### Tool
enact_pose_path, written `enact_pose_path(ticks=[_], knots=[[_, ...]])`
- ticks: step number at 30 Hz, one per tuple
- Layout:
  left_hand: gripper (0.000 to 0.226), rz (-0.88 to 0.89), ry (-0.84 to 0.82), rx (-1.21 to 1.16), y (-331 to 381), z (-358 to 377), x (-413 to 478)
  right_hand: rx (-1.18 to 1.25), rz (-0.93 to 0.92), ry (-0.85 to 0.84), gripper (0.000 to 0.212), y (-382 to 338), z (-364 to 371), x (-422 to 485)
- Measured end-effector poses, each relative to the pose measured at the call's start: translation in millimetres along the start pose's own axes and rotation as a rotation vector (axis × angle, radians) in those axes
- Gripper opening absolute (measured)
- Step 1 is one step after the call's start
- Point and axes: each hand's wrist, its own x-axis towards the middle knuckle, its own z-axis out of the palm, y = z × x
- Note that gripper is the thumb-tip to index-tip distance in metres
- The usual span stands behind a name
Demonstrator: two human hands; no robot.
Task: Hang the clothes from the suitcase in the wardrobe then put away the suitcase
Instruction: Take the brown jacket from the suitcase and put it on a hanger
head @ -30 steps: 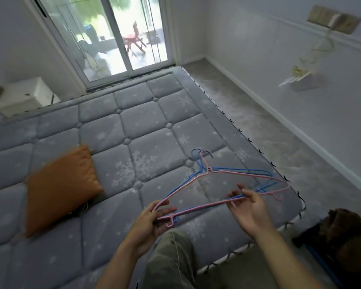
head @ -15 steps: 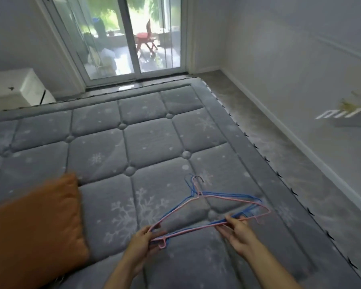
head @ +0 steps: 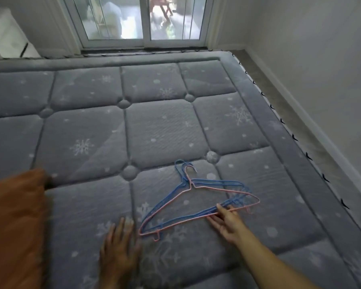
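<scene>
Grey quilted mattress (head: pixel 161 132) bears wire hangers (head: pixel 168 203) and an orange cushion (head: pixel 15 226).

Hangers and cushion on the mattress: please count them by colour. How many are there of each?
pink hanger: 1
blue hangers: at least 2 (they overlap, so the exact number is unclear)
orange cushion: 1
Total: at least 4

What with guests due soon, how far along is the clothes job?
Barely begun. Done: a bundle of wire hangers lies on the mattress. In hand: the right hand holds their lower bars; the left hand rests flat. Left: everything; no clothes, suitcase or wardrobe in view.
</scene>
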Motion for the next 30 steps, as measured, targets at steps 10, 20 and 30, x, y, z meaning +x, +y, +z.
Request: enact_pose_path(ticks=[10,20,30], knots=[[0.079,0.123,0.001,0.262,-20,33,-7,-0.075,0.004,-0.081,0.038,-20,-51,23],[0.073,-0.229,-0.234,0.355,59,15,-35,0.067,-0.046,0.032,0.044,-36,-217,-81],[0.042,-0.031,-0.72,0.214,282,81,-277,0.397,-0.141,0.151,0.037,10,-449,-283]])
